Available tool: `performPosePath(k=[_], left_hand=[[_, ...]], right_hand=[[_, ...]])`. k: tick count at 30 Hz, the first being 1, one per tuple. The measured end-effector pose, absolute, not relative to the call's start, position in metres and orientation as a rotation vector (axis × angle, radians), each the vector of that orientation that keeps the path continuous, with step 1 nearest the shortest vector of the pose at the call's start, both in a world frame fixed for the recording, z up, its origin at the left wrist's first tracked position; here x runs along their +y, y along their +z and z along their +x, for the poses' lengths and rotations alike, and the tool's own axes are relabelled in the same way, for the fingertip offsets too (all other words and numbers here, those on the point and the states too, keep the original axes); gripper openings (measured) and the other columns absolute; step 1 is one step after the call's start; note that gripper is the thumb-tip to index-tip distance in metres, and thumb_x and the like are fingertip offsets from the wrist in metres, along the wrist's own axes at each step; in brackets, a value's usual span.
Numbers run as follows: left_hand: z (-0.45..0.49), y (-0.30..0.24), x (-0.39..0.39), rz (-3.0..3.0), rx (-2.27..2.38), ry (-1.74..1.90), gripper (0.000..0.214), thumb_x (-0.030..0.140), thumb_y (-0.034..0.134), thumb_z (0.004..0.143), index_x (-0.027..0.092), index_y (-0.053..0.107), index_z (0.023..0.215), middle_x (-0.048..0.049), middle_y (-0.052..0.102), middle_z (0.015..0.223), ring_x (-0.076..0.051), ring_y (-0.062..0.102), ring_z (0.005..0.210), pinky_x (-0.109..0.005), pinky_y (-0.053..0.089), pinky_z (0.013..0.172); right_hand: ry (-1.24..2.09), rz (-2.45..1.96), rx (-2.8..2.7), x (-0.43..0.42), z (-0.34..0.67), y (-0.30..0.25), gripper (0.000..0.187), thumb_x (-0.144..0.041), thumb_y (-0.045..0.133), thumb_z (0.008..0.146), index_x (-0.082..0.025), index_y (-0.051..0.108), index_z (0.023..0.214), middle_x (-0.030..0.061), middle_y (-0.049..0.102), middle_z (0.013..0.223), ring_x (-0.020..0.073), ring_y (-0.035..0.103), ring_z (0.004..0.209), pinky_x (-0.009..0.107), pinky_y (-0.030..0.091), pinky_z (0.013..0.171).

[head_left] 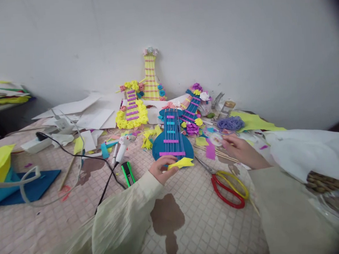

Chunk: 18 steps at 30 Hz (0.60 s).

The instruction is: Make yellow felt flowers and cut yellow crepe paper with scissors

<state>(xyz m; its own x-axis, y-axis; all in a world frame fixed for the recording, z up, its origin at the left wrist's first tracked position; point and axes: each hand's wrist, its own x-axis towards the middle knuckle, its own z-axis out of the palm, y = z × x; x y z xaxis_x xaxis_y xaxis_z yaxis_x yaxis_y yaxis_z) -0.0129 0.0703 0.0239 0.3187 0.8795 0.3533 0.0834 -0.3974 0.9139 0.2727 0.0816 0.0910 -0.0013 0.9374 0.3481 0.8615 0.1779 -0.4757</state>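
My left hand [164, 169] pinches a folded strip of yellow crepe paper [181, 163] just in front of a blue paper guitar [156, 146]. The guitar has strings and pink and light-blue crossbars. To the right, my right hand [242, 149] is closed, its fingertips at the edge of a small white round roll [216, 139]; whether it is tape or thread I cannot tell. Between my hands lie scissors [230, 190] with one red and one yellow handle. A pink paper scrap [210, 149] and a yellow-green scrap [201, 141] lie beside the guitar.
Left of the guitar are a white glue gun [121, 149] with a black cord and a green utility knife [128, 174]. Behind stand decorated paper guitars [151, 78]. Purple yarn [230, 124] and a white bag [313, 150] are at right; a power strip [39, 140] sits at left.
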Motion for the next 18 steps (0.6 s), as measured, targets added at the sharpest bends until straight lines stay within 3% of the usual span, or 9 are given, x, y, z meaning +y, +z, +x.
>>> performPosePath(k=[3,7,10,13,18], left_hand=[[-0.016,0.032,0.068,1.628,0.624,1.233,0.013,0.027,0.062,0.068,0.014,0.061,0.068,-0.0136,0.058,0.105,-0.026,0.050,0.105,-0.030,0.047,0.068],[-0.019,0.037,0.066,1.615,0.448,1.315,0.009,0.022,0.066,0.065,0.015,0.063,0.068,-0.0111,0.059,0.100,-0.026,0.051,0.102,-0.036,0.043,0.080],[-0.018,0.036,0.066,1.552,0.541,1.374,0.010,0.023,0.066,0.065,0.015,0.064,0.070,-0.0109,0.056,0.101,-0.022,0.055,0.092,-0.032,0.045,0.073],[-0.018,0.034,0.066,1.529,0.613,1.390,0.009,0.022,0.065,0.067,0.015,0.064,0.071,-0.0093,0.058,0.088,-0.019,0.057,0.083,-0.030,0.046,0.070],[-0.018,0.035,0.064,1.704,0.607,1.271,0.007,0.017,0.063,0.068,0.012,0.064,0.072,-0.0108,0.061,0.082,-0.019,0.058,0.077,-0.031,0.047,0.068]], right_hand=[[0.585,-1.428,-1.926,0.073,0.216,0.096,0.032,-0.039,0.041,0.083,-0.017,0.061,0.094,0.0061,0.065,0.085,0.0195,0.058,0.079,0.030,0.045,0.071],[0.980,-1.112,-1.787,0.070,0.163,0.079,0.030,-0.039,0.041,0.084,-0.017,0.058,0.097,0.0042,0.063,0.081,0.0173,0.057,0.074,0.028,0.046,0.067],[1.058,-1.023,-1.662,0.068,0.155,0.061,0.028,-0.041,0.045,0.082,-0.020,0.058,0.096,0.0039,0.063,0.088,0.0180,0.058,0.079,0.028,0.046,0.068],[1.061,-0.958,-1.643,0.061,0.161,0.050,0.025,-0.041,0.052,0.079,-0.023,0.062,0.092,0.0034,0.063,0.089,0.0192,0.058,0.082,0.030,0.047,0.070],[1.007,-0.915,-1.634,0.052,0.171,0.054,0.022,-0.036,0.049,0.082,-0.024,0.066,0.089,0.0043,0.062,0.089,0.0181,0.057,0.084,0.030,0.046,0.071]])
